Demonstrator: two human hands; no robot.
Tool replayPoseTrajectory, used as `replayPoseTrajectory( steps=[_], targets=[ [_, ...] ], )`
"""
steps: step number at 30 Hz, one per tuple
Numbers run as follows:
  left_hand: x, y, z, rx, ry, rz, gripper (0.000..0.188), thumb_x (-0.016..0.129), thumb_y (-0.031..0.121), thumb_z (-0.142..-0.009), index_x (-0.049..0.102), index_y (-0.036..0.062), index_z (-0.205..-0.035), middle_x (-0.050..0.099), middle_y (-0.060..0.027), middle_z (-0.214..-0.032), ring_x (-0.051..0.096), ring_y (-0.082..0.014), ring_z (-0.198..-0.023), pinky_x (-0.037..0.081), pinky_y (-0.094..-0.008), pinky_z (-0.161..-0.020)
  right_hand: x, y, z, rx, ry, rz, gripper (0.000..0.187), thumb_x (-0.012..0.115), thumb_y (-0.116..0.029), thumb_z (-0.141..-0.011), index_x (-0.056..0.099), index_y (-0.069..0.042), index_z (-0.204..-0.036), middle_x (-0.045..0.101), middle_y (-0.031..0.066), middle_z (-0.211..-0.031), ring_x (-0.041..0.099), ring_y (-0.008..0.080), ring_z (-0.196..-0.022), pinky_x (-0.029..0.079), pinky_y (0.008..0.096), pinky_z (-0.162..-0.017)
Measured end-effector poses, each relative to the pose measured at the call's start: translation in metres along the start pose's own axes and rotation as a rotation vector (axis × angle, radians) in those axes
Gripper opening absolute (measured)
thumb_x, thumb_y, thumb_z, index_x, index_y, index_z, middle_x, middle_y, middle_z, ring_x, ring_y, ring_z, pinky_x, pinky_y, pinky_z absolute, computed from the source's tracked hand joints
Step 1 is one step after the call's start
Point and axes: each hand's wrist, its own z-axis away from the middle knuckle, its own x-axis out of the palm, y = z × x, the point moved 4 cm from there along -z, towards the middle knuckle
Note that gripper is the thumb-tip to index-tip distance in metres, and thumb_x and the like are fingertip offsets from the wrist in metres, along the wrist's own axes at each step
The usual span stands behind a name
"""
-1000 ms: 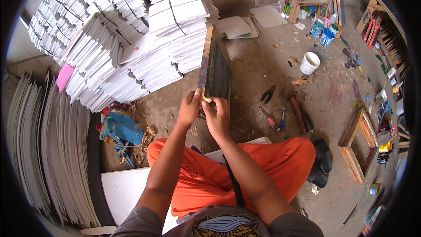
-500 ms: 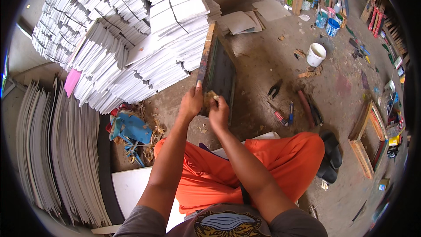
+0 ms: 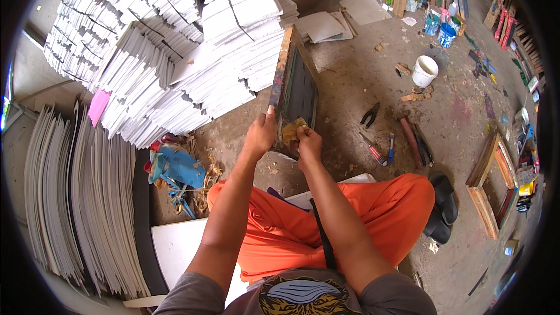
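A wooden screen frame (image 3: 283, 61) with dark mesh stands tilted on edge in front of me, its near end between my hands. My left hand (image 3: 259, 136) is closed around the frame's near left edge, the thumb lying along the wood. Beside it, my right hand (image 3: 310, 144) pinches a crumpled piece of brownish tape (image 3: 293, 131) at the frame's near end. Whether the tape still sticks to the frame there I cannot tell. Pliers (image 3: 370, 115), a red-handled screwdriver (image 3: 374, 152) and a blue-handled tool (image 3: 391, 150) lie on the floor to the right.
Tall bundles of white paper (image 3: 227, 17) rise at the far left, with upright sheets (image 3: 99, 198) nearer. A blue plastic bag (image 3: 179, 166) lies among scraps. To the right are a white bucket (image 3: 425, 71), another wooden frame (image 3: 485, 213) and black sandals (image 3: 441, 207).
My right hand has moved a little to the right, away from my left hand, and more of the tape shows. My left hand keeps its grip on the frame.
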Motion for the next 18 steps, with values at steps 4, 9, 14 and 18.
replayPoseTrajectory(
  steps=[4,9,14,18],
  targets=[
    [-0.001,0.003,0.003,0.009,-0.004,0.002,0.072,0.035,0.058,-0.110,0.065,-0.0081,-0.112,0.064,-0.0393,-0.115,0.058,-0.0549,-0.118,0.046,-0.0540,-0.100,-0.005,-0.007,-0.007,0.010,0.006,0.020,0.019,0.063,-0.016,-0.106,0.069,0.001,-0.102,0.070,0.0060,-0.090,0.067,0.0138,-0.072,0.055,0.0302,-0.062],
    [-0.001,0.001,-0.002,-0.028,-0.031,-0.022,0.075,0.035,0.059,-0.110,0.065,-0.0101,-0.116,0.067,-0.0361,-0.113,0.062,-0.0480,-0.114,0.045,-0.0486,-0.100,-0.009,-0.032,-0.034,-0.029,-0.016,0.156,0.016,0.064,-0.015,-0.105,0.069,-0.001,-0.100,0.070,0.0056,-0.091,0.067,0.0161,-0.078,0.059,0.0342,-0.068],
    [-0.004,-0.006,-0.006,-0.008,0.012,-0.003,0.073,0.034,0.057,-0.110,0.066,-0.0091,-0.110,0.064,-0.0404,-0.114,0.058,-0.0552,-0.118,0.045,-0.0543,-0.100,-0.014,-0.042,-0.034,0.130,-0.167,0.110,0.012,0.066,-0.017,-0.103,0.069,-0.005,-0.105,0.071,0.0050,-0.096,0.069,0.0180,-0.082,0.060,0.0372,-0.072],
    [-0.007,-0.005,-0.003,0.035,0.041,0.016,0.068,0.034,0.053,-0.111,0.065,-0.0075,-0.112,0.065,-0.0393,-0.114,0.058,-0.0562,-0.117,0.045,-0.0552,-0.100,-0.019,-0.044,-0.010,0.100,-0.313,0.024,0.025,0.063,-0.024,-0.102,0.068,-0.009,-0.120,0.072,0.0057,-0.110,0.069,0.0200,-0.094,0.059,0.0407,-0.080]
  ],
)
